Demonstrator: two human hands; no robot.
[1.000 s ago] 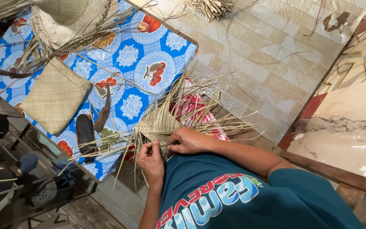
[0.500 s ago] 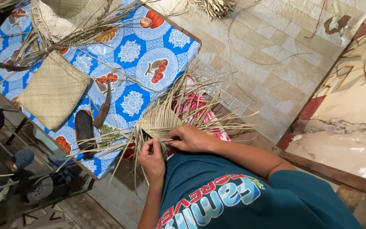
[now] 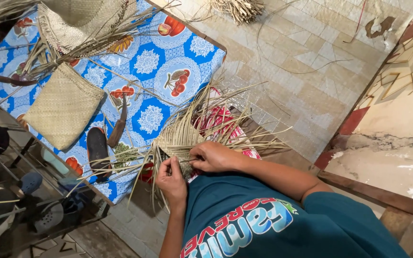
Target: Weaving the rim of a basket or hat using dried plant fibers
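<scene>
Woven pouch (image 3: 64, 107) on floral tablecloth (image 3: 168, 71)

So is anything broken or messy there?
Yes. The wall at right has cracked, peeling plaster, and loose straw strips lie scattered on the tiled floor. The half-woven mat in both hands just has untrimmed ends.

Home weaving spot, tiled floor (image 3: 307, 71), patterned tablecloth (image 3: 168, 71), woven baskets (image 3: 65, 112)

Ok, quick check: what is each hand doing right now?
Left hand: fingers closed, pinching strips of the half-woven palm-leaf piece.
Right hand: curled on the same piece, gripping its woven edge.
</scene>
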